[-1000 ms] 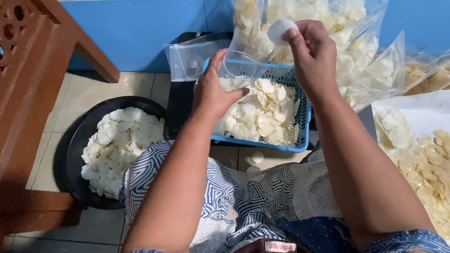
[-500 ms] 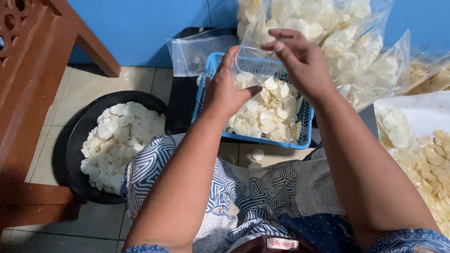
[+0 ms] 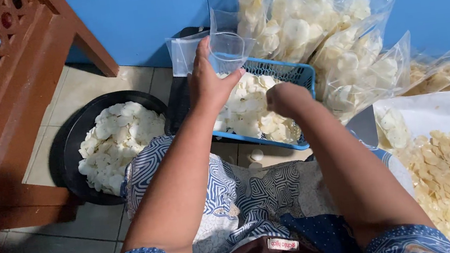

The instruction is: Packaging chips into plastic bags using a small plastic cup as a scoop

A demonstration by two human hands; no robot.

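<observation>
Clear plastic bag (image 3: pixel 225 52), top centre of frame, pinched open by the left hand (image 3: pixel 208 85) above the blue basket (image 3: pixel 293 73). Right hand (image 3: pixel 286 99) is curled down into the white crackers (image 3: pixel 249 112), centre frame; whether it grips any, I cannot tell. To do this well: keep the bag mouth wide and low over the basket, take small handfuls, avoid crushing. Black bowl (image 3: pixel 74 133) sits at left.

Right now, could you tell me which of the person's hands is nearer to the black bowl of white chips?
Left. The left hand holds a clear bag just right of the black bowl; the right hand is farther right, in the blue basket.
</observation>
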